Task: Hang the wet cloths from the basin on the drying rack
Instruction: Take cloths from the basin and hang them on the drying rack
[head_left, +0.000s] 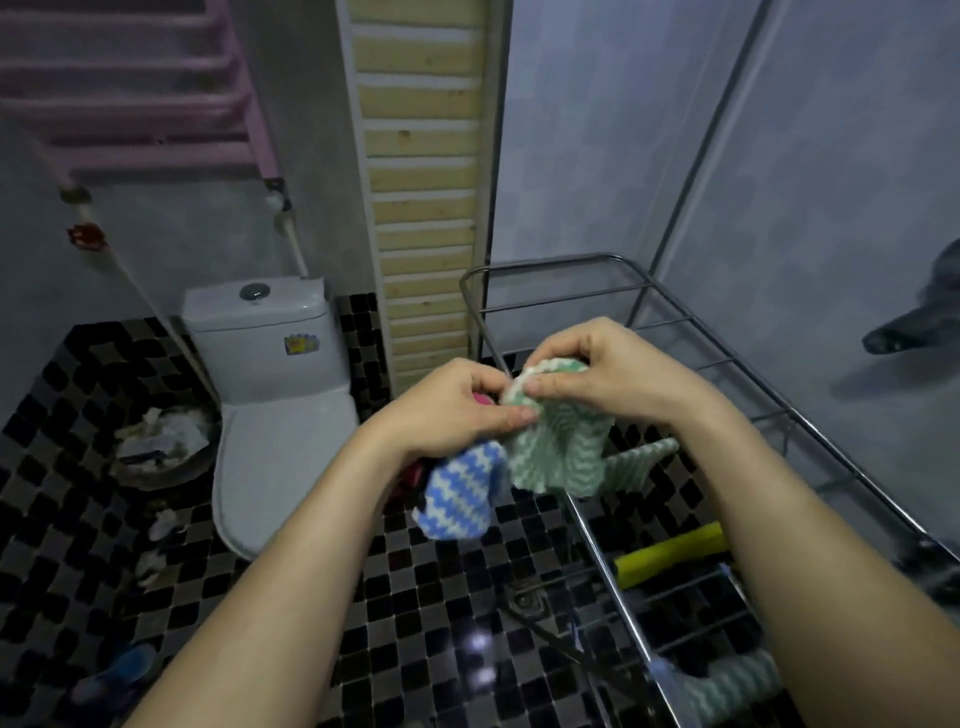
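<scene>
The green cloth (550, 447) was soft, ribbed in white zigzags, and bunched in folds; the blue cloth (460, 493) had the same weave and hung below it; the drying rack (670, 353) was thin shiny metal tubing. The left hand (457, 405) pinched both cloths; the right hand (597, 369) pinched the green one's top edge, just above the rack's near rail.

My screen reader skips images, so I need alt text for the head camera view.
The left hand and right hand pinch a green-striped cloth at a metal drying rack; a blue-striped cloth hangs from the left hand. A white toilet stands behind on dark checkered floor tiles.
</scene>
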